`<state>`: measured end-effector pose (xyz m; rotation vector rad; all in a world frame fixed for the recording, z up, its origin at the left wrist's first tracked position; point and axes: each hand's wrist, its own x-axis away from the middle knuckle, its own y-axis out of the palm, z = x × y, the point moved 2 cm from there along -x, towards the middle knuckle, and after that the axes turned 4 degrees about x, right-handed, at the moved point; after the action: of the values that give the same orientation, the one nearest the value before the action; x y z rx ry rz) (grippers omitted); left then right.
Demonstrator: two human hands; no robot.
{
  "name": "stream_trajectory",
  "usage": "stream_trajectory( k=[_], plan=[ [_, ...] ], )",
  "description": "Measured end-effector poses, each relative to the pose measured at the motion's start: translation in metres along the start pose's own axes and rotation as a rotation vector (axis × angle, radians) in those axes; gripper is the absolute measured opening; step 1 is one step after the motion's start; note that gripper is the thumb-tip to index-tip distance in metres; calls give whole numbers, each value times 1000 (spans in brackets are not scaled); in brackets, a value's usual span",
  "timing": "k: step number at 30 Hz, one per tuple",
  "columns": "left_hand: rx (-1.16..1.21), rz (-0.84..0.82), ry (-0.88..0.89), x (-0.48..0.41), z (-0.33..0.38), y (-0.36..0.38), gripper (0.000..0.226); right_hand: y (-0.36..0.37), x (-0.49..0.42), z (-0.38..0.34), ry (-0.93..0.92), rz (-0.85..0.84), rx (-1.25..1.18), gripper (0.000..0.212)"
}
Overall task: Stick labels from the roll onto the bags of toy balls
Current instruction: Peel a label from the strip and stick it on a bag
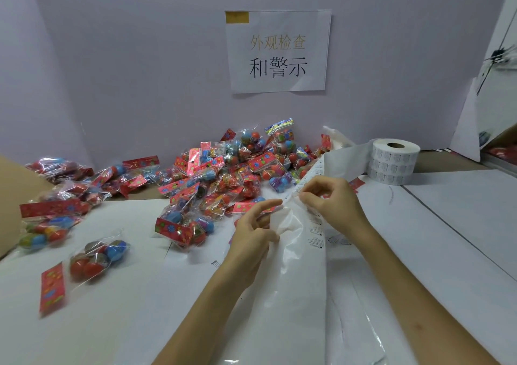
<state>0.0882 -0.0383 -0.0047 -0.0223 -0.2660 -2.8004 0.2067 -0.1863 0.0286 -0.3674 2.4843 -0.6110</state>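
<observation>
Peel step: R hand [330, 199] is pinching label strip [312, 176] mid-frame, L hand [256, 226] gripping backing [288, 224]. Roll [394, 160] sitting right of ctr, bags [212, 174] ctr-left. Next prob. needing clean lift onto a bag.

Both hands [333, 201] pinching label strip [313, 224] mid-table [447, 224]; roll [393, 163] sitting far right; bags [223, 174] lying piled far left.
</observation>
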Motion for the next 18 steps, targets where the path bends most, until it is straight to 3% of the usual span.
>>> stream_trajectory(
  k=[5,10,13,18],
  plan=[
    [-36,-51,5,1,-2,3,59,-7,-4,6,39,228,1,11],
    [-186,-340,-1,8,-4,13,21,-13,-4,9,8,334,127,13],
    [-198,-484,-94,13,-2,17,44,-12,-3,7,-34,302,200,21],
    [96,-419,-88,9,1,8,64,-5,2,-6,-110,15,29,34]
  ],
)
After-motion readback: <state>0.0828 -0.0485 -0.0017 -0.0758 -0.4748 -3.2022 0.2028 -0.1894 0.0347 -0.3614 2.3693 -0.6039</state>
